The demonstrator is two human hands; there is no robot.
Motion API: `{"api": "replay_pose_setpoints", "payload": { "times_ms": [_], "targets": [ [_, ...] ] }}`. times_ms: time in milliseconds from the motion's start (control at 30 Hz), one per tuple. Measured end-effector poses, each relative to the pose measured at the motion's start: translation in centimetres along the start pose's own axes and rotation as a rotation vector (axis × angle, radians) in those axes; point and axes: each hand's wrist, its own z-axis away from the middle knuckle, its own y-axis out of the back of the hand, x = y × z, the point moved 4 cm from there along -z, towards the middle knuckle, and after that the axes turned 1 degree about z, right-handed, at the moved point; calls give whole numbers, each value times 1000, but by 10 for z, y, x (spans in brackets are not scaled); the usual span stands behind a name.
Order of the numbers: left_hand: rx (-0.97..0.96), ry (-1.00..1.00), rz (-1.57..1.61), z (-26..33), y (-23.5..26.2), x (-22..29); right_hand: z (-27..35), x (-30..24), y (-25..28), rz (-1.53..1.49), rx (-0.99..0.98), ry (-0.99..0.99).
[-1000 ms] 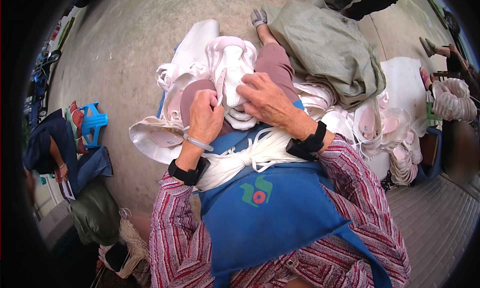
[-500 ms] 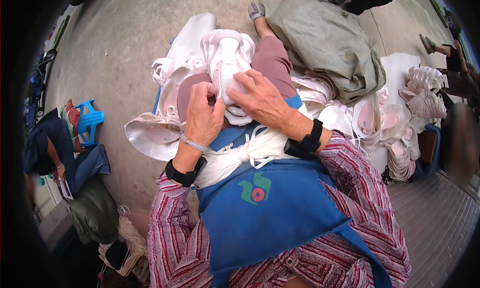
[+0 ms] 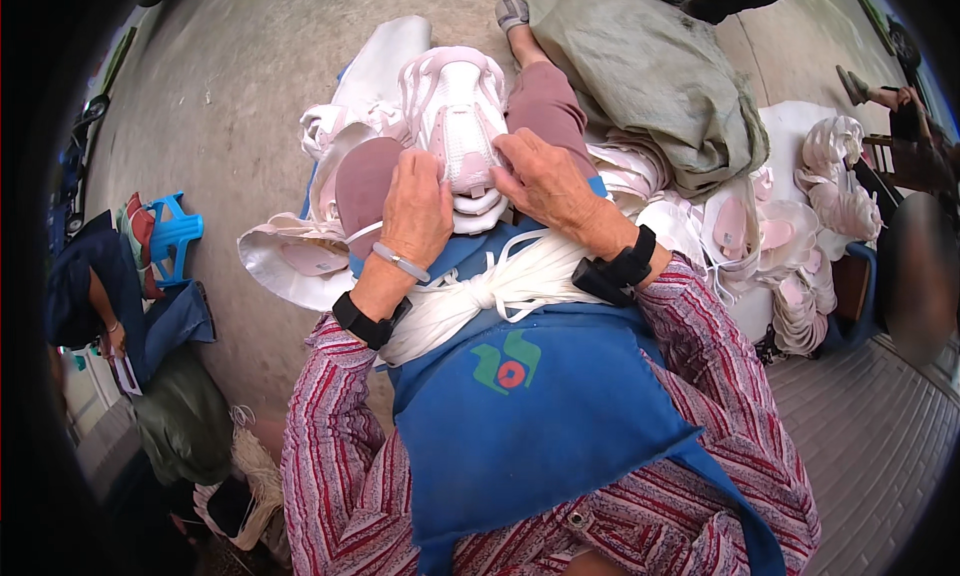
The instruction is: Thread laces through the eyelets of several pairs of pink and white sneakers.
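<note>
A white and pink shoe upper (image 3: 455, 106) lies across my lap with its pink-edged tongue showing between my hands. My left hand (image 3: 418, 208) has its fingers curled in at the upper's left edge. On the opposite edge, the thumb and fingers of my right hand (image 3: 548, 184) close on the material; the fingertips are partly hidden. Below the shoe upper, a knotted bundle of white laces (image 3: 450, 316) is tied across the blue apron (image 3: 540, 426) at my waist.
More white and pink uppers (image 3: 305, 256) lie by my left knee. Others (image 3: 735, 231) are piled on the right, near a grey-green cloth sack (image 3: 650, 86). A blue stool (image 3: 175, 238) stands at far left beside a seated person. Stacked uppers (image 3: 835, 176) sit at far right.
My right hand has moved off the middle of the shoe upper to its right edge. The hands are now farther apart, and the tongue is exposed between them.
</note>
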Motion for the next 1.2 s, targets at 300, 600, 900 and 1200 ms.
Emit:
{"api": "replay_pose_setpoints", "payload": {
  "times_ms": [300,600,900,1200],
  "targets": [
    [79,73,272,3,17,-3,2,-4,53,-108,-139,1],
    [-384,279,567,38,10,45,52,-27,48,96,-275,227],
    [-428,193,437,60,-11,51,53,-31,32,157,-310,291],
    [-423,106,458,46,-17,61,47,-33,44,84,-161,314]
  ]
}}
